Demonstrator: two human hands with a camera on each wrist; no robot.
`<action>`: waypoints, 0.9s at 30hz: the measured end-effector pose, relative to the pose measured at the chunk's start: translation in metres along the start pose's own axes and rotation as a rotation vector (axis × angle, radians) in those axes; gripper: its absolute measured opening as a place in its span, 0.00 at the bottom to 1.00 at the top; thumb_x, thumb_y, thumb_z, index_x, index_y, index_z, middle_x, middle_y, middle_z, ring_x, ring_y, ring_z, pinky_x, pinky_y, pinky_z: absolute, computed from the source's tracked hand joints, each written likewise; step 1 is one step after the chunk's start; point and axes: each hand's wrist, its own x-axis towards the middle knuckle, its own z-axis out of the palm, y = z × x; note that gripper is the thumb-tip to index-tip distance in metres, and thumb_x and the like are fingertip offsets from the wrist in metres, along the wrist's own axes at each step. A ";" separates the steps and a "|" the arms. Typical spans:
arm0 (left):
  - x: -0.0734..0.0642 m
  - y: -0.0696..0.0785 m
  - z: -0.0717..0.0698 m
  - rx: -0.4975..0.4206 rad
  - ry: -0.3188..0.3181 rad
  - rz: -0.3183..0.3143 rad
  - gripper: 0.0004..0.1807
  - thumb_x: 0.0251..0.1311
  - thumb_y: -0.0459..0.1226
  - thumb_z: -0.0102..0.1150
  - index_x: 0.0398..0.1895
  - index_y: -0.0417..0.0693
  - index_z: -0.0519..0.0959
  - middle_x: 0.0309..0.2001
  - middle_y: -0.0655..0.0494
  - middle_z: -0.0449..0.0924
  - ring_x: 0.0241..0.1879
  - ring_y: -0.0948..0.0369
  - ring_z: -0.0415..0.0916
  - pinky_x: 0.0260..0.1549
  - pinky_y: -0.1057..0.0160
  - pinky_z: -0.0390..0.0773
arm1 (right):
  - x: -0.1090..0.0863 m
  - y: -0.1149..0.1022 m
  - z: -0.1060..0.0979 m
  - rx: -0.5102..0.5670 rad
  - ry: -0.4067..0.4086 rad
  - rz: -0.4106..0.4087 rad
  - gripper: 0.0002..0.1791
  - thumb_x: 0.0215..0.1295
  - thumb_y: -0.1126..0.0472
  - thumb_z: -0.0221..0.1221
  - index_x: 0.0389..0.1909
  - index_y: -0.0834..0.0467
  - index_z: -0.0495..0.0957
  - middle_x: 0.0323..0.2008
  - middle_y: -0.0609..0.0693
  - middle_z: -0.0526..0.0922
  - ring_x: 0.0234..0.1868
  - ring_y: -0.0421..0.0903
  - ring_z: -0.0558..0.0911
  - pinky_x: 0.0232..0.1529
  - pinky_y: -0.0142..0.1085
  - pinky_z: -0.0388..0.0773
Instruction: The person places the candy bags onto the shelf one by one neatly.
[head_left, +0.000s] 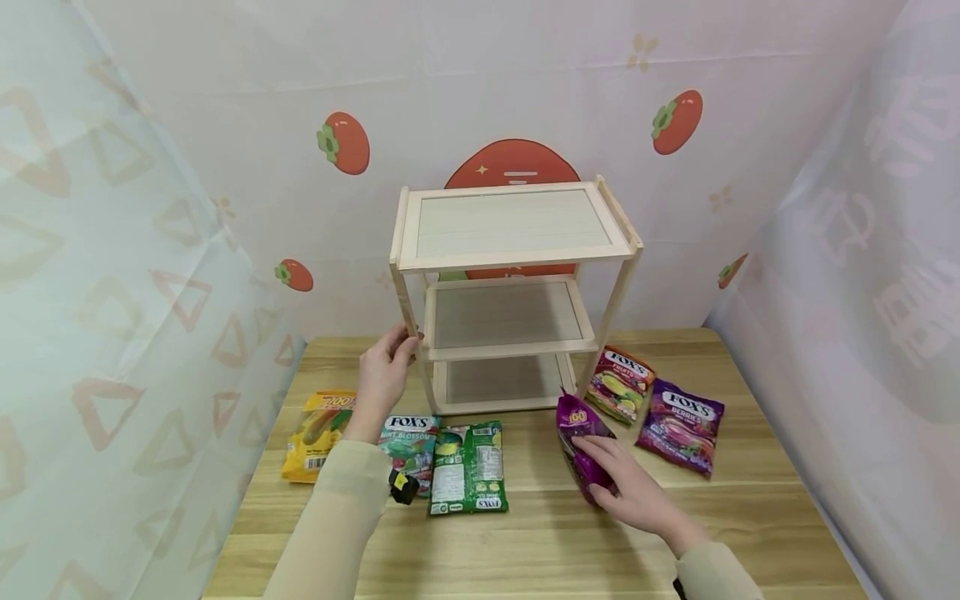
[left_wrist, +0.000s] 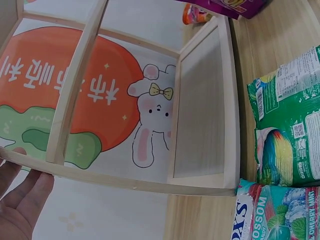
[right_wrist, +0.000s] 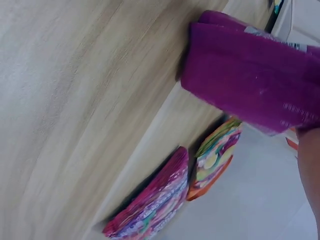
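Observation:
My left hand [head_left: 385,373] holds the left post of a small three-tier wooden shelf [head_left: 513,343]; in the left wrist view its fingertips [left_wrist: 42,185] curl over the light wood. To the right, in front of the shelf, my right hand [head_left: 626,483] grips a purple snack bag [head_left: 576,425] marked 100, its fingers across the top and thumb on the near side. That purple bag [right_wrist: 255,75] stands tilted, seen from its plain side in the right wrist view. All visible tiers are bare.
Left of the shelf lie a yellow bag [head_left: 309,442], a teal Fox's mint bag [head_left: 411,442] and a green bag [head_left: 468,479]. On the right rest a Fox's fruits bag [head_left: 621,385] and a purple Fox's berries bag [head_left: 681,427]. Printed cloth walls [head_left: 510,67] surround the wooden table [head_left: 525,550].

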 end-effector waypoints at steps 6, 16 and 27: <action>0.000 0.000 0.000 0.019 0.002 0.010 0.19 0.78 0.41 0.51 0.65 0.44 0.78 0.55 0.44 0.84 0.55 0.51 0.83 0.54 0.55 0.84 | -0.004 0.001 -0.004 -0.003 -0.069 -0.030 0.45 0.52 0.74 0.58 0.76 0.54 0.65 0.73 0.56 0.69 0.72 0.60 0.69 0.62 0.61 0.76; -0.001 0.000 0.000 0.001 -0.008 -0.003 0.21 0.79 0.42 0.50 0.68 0.43 0.75 0.57 0.44 0.83 0.57 0.51 0.81 0.56 0.56 0.83 | 0.003 -0.004 0.005 -0.088 -0.053 -0.192 0.37 0.58 0.76 0.65 0.70 0.57 0.73 0.69 0.55 0.75 0.71 0.60 0.70 0.78 0.49 0.52; -0.001 -0.002 0.001 -0.001 0.002 0.018 0.20 0.79 0.43 0.51 0.67 0.45 0.77 0.55 0.45 0.84 0.55 0.51 0.82 0.54 0.54 0.84 | 0.009 -0.017 0.024 -0.205 -0.123 -0.259 0.40 0.66 0.71 0.65 0.78 0.53 0.64 0.79 0.56 0.58 0.76 0.58 0.63 0.71 0.59 0.65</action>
